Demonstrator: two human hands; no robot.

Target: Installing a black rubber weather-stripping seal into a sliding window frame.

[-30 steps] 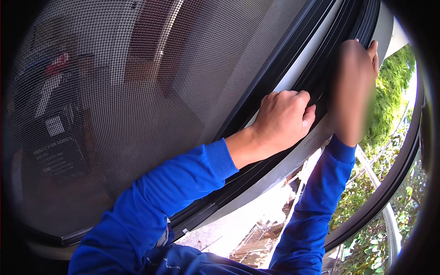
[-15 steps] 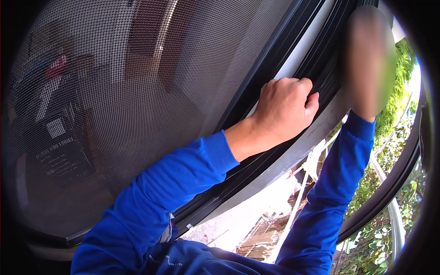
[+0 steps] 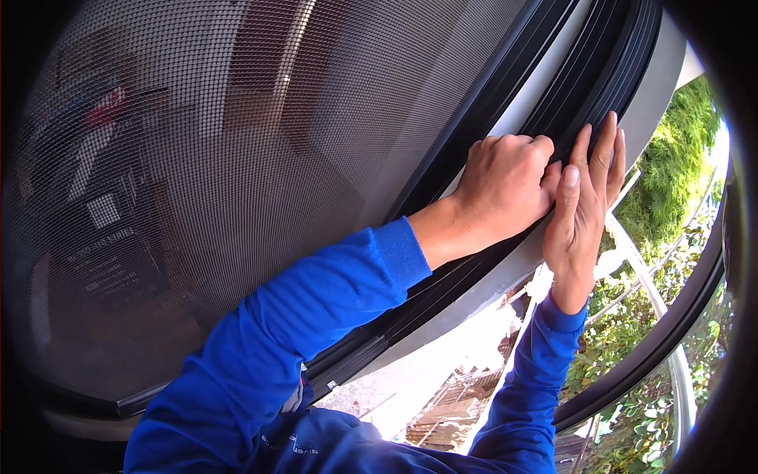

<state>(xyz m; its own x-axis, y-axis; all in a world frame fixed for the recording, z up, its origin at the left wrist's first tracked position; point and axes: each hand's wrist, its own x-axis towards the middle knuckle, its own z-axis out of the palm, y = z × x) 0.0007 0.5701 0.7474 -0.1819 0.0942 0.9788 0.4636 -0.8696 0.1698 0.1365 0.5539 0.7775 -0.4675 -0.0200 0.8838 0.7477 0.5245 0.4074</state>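
Black ribbed window frame [image 3: 620,67] runs diagonally from the upper right down to the lower middle. My left hand [image 3: 505,189] is closed in a fist against its tracks, knuckles up. Its curled fingers hide whatever they grip. Just to the right, my right hand [image 3: 580,213] lies with fingers stretched out on the frame's outer ribs, thumb close to my left hand. A dark mesh screen [image 3: 260,205] in a black border fills the left side, partly covered by my left sleeve.
A pale sill [image 3: 667,63] borders the frame on its outer side. Green foliage [image 3: 675,150] and a pale pole [image 3: 679,379] stand outside at the right. A dark curved window edge [image 3: 655,363] crosses the lower right. Boxes and furniture show dimly through the mesh.
My right hand, blurred higher up the frame before, has come down beside my left hand and lies flat. My left hand has shifted slightly right in view, still closed.
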